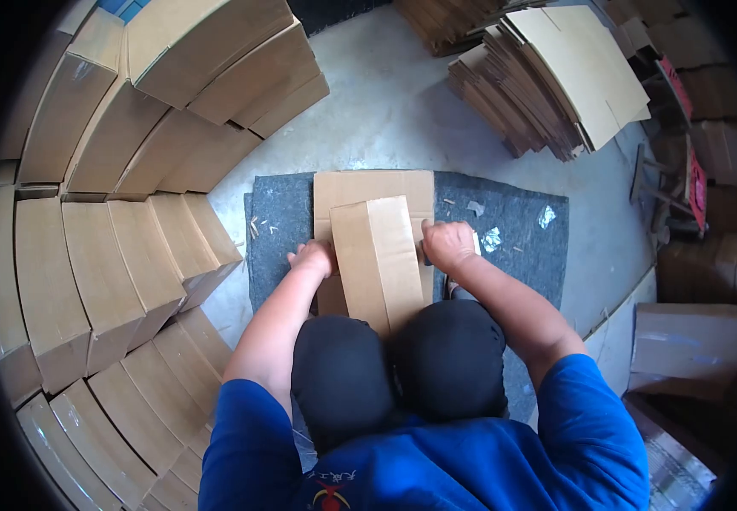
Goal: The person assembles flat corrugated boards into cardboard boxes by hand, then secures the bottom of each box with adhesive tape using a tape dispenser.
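Note:
A narrow cardboard box (374, 255) lies between my knees and leans slightly left, on top of a flat cardboard sheet (326, 189). My left hand (315, 256) is at the box's left edge, fingers bent and partly hidden against the cardboard. On the other side, my right hand (449, 244) is closed in a fist just right of the box. A small dark bit shows below its fingers, too little to name. Under the sheet is a dark grey mat (521, 221), with scraps of clear film (492, 239) and small shavings on it.
Rows of stacked cardboard boxes (104, 272) line the left side. A leaning pile of flattened cartons (568, 72) stands at the upper right. More boxes (688, 341) and a frame with pink parts (696, 189) are on the right.

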`<state>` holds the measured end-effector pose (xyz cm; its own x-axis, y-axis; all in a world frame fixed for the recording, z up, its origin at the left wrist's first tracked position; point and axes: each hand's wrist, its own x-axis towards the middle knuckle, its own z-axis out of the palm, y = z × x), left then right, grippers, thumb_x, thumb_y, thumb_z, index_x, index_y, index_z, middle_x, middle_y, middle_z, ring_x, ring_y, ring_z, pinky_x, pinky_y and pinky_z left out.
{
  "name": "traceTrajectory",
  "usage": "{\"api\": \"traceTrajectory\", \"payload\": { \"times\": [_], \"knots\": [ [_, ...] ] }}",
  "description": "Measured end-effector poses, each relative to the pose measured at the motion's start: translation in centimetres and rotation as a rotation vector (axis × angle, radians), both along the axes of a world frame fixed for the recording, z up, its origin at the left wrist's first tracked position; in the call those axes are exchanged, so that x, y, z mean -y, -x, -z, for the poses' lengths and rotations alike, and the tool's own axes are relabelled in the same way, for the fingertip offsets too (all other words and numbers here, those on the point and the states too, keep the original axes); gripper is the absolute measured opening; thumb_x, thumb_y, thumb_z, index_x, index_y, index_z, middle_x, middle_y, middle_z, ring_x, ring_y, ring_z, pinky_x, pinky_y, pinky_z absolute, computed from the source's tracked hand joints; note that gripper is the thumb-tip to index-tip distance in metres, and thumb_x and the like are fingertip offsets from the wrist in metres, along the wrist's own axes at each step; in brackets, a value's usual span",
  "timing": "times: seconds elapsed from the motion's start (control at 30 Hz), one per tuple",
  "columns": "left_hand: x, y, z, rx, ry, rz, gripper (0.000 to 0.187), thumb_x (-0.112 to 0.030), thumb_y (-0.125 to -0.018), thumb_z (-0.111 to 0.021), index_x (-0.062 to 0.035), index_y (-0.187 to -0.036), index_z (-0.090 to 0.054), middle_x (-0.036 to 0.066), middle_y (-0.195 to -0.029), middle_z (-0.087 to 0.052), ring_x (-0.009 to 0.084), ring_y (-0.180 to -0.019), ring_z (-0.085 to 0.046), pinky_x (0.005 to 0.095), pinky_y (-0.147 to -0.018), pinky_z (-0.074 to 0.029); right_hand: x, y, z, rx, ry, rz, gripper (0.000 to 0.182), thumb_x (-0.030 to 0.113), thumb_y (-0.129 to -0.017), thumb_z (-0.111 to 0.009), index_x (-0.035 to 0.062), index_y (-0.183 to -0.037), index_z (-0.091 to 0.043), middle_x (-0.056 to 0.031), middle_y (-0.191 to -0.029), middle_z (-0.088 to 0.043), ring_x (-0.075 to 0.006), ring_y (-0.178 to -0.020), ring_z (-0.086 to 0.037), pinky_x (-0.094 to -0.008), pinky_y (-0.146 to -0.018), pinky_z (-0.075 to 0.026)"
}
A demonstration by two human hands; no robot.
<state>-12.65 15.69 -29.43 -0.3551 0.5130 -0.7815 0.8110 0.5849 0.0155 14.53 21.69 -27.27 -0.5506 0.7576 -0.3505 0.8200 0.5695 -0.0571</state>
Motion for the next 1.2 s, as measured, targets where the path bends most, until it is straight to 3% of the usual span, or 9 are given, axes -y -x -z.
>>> {"api": "traceTrajectory", "payload": {
  "times": [0.03, 0.1, 0.17, 0.27, 0.33, 0.47, 0.8, 1.07, 1.2],
  "knots": [
    [0.5, 0.5, 0.4, -0.029, 0.15, 0.13, 0.046, -0.031, -0.092, -0.06, -0.0173, -0.136, -0.057, 0.011, -0.147, -0.05, 0.0288, -0.138, -0.045, 0.0527, -0.11, -0.031, -0.4, -1.2, -0.7, -0.084, -0.055, 0.125, 0.012, 0.021, -0.084, -0.063, 0.0097, -0.089, -0.065, -0.0121, -0.081, -0.072, -0.028, -0.074, -0.072, -0.044, -0.069, -0.054],
    [1.8, 1.0, -2.1, -0.082, -0.265, -0.05, 0.043, -0.027, -0.09, -0.064, -0.0162, -0.132, -0.06, 0.011, -0.139, -0.054, 0.0292, -0.129, -0.051, 0.0521, -0.109, -0.033, -1.4, -3.6, -3.9, -0.34, -0.123, 0.399, 0.022, 0.032, -0.084, -0.069, 0.0098, -0.08, -0.068, -0.0117, -0.082, -0.072, -0.0314, -0.076, -0.071, -0.0456, -0.068, -0.055],
    [2.6, 1.2, -5.0, -0.158, -0.65, -0.116, 0.034, -0.024, -0.09, -0.065, -0.0135, -0.122, -0.065, 0.01, -0.125, -0.061, 0.0298, -0.116, -0.058, 0.0484, -0.103, -0.041, -2.4, -6.3, -7.7, -0.564, -0.068, 0.609, 0.033, 0.039, -0.085, -0.07, 0.0073, -0.092, -0.074, -0.0149, -0.082, -0.072, -0.0302, -0.075, -0.071, -0.041, -0.071, -0.056],
    [1.9, 0.9, -9.4, 0.239, -0.877, -0.207, 0.023, -0.021, -0.092, -0.065, -0.0075, -0.111, -0.069, 0.01, -0.108, -0.066, 0.0247, -0.1, -0.064, 0.0334, -0.084, -0.051, -2.8, -9.3, -11.9, -1.161, 0.246, 0.736, 0.024, 0.024, -0.09, -0.074, 0.0008, -0.09, -0.072, 0.0006, -0.077, -0.067, -0.0065, -0.07, -0.059, -0.0238, -0.066, -0.05],
    [1.6, -2.0, -16.5, 0.708, -0.698, -0.367, 0.028, -0.027, -0.102, -0.055, -0.0035, -0.111, -0.066, 0.006, -0.103, -0.062, 0.0141, -0.085, -0.059, 0.0279, -0.081, -0.049, -1.8, -9.7, -15.5, -1.44, 0.385, 0.661, 0.018, 0.02, -0.091, -0.073, 0.0028, -0.091, -0.07, 0.0006, -0.082, -0.067, -0.0061, -0.073, -0.059, -0.023, -0.068, -0.05],
    [4.4, -7.9, -25.7, 1.388, -0.74, -0.612, 0.058, -0.051, -0.105, -0.04, 0.0015, -0.125, -0.057, 0.008, -0.108, -0.059, 0.0135, -0.096, -0.056, 0.0299, -0.088, -0.048, 1.3, -9.1, -21.9, -1.647, 0.493, 0.399, 0.015, 0.018, -0.091, -0.073, 0.0031, -0.091, -0.068, -0.003, -0.087, -0.069, -0.008, -0.078, -0.061, -0.0242, -0.072, -0.051],
    [12.0, -12.1, -27.7, 1.79, -0.693, -0.917, 0.044, -0.037, -0.107, -0.039, -0.004, -0.132, -0.053, 0.009, -0.126, -0.059, 0.0186, -0.114, -0.058, 0.0391, -0.1, -0.048, 8.9, -7.8, -28.6, -1.329, 0.262, 0.202, 0.02, 0.021, -0.087, -0.078, 0.0024, -0.09, -0.07, -0.0021, -0.081, -0.069, -0.0076, -0.073, -0.062, -0.0234, -0.068, -0.052],
    [18.1, -14.1, -20.3, 1.514, -0.735, -1.173, 0.028, -0.023, -0.106, -0.047, -0.0014, -0.121, -0.058, 0.01, -0.112, -0.065, 0.0207, -0.098, -0.066, 0.0388, -0.09, -0.056, 12.3, -7.2, -24.0, -1.007, 0.327, 0.198, 0.026, 0.029, -0.089, -0.076, 0.0039, -0.091, -0.07, -0.0039, -0.078, -0.069, -0.0106, -0.071, -0.063, -0.0258, -0.068, -0.052],
    [20.6, -15.2, -13.1, 1.234, -0.642, -1.264, 0.025, -0.026, -0.105, -0.051, -0.0049, -0.115, -0.061, 0.009, -0.102, -0.066, 0.0163, -0.088, -0.064, 0.033, -0.076, -0.055, 13.7, -6.4, -19.5, -0.68, 0.371, 0.129, 0.043, 0.044, -0.091, -0.071, 0.0006, -0.096, -0.071, -0.0131, -0.077, -0.07, -0.0207, -0.07, -0.068, -0.0334, -0.067, -0.055]
  ]
}}
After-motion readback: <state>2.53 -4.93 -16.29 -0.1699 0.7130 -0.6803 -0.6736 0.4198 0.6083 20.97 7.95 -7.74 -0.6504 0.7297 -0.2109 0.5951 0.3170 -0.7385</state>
